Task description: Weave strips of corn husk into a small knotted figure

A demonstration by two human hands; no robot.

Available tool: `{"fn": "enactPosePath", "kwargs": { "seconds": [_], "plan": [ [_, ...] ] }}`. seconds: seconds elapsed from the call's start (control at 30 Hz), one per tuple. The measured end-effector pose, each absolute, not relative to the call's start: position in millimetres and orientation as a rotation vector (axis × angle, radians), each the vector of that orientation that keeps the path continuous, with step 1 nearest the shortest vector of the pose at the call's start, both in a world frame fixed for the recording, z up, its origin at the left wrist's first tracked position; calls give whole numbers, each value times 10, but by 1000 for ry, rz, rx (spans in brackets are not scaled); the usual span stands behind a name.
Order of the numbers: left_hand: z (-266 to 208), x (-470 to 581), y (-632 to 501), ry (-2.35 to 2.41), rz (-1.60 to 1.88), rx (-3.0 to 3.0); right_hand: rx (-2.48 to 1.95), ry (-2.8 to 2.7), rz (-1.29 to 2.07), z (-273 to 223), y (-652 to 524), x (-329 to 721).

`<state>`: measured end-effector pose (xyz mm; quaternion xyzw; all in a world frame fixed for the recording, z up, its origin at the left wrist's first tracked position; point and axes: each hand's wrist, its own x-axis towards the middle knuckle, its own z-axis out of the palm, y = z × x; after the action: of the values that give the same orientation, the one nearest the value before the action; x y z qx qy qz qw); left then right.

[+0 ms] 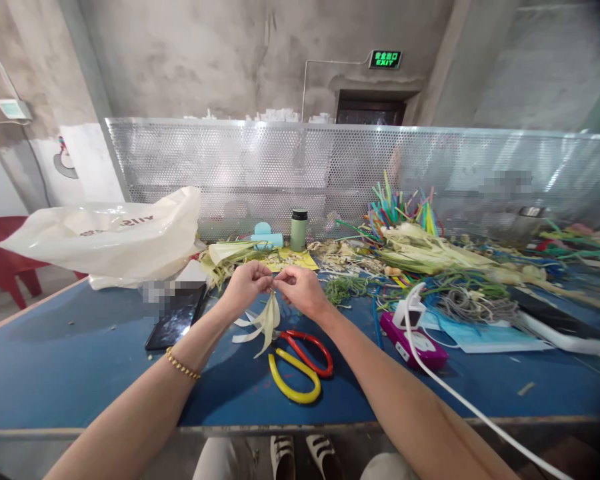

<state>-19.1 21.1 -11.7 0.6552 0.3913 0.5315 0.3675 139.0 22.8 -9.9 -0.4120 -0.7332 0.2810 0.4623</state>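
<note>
Finger to thumb, my left hand (246, 288) and right hand (303, 290) pinch closed at the top of a pale husk strip (269, 319), hanging near the scissors (301, 365). I seem to be working that end; next probably calls for a firm, fine pinch.

My camera misses the top of the pale husk (269, 321), covered by the left hand (247, 287) and right hand (301, 290). The front of the scissors (303, 360) seems mostly hidden behind it. I can't read the warped lettering (139, 221) on the white bag (115, 250). The left edge crops the red chair (7, 248).
</note>
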Motion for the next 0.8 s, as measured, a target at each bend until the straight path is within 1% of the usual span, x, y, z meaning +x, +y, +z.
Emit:
{"fn": "enactPosePath", "kwargs": {
  "seconds": [0.13, 0.33, 0.5, 0.57, 0.67, 0.8],
  "plan": [
    [-90, -171, 167, 974, 1336, 1626, -1051, -1817, 638, -72, 205, 1396],
    [-97, -165, 162, 1035, 1463, 1739, -1117, -1820, 580, -43, 164, 1364],
    [-86, -137, 92, 1186, 1509, 2051, -1118, -1712, 787, -36, 152, 1346],
    [-69, -125, 59, 1285, 1486, 2158, -1106, -1691, 812, -32, 152, 1348],
    [-55, -127, 48, 1384, 1432, 2224, -1115, -1713, 773, -26, 151, 1356],
    [-70, -159, 104, 1347, 1371, 2147, -1122, -1773, 626, -25, 160, 1376]
  ]
}}
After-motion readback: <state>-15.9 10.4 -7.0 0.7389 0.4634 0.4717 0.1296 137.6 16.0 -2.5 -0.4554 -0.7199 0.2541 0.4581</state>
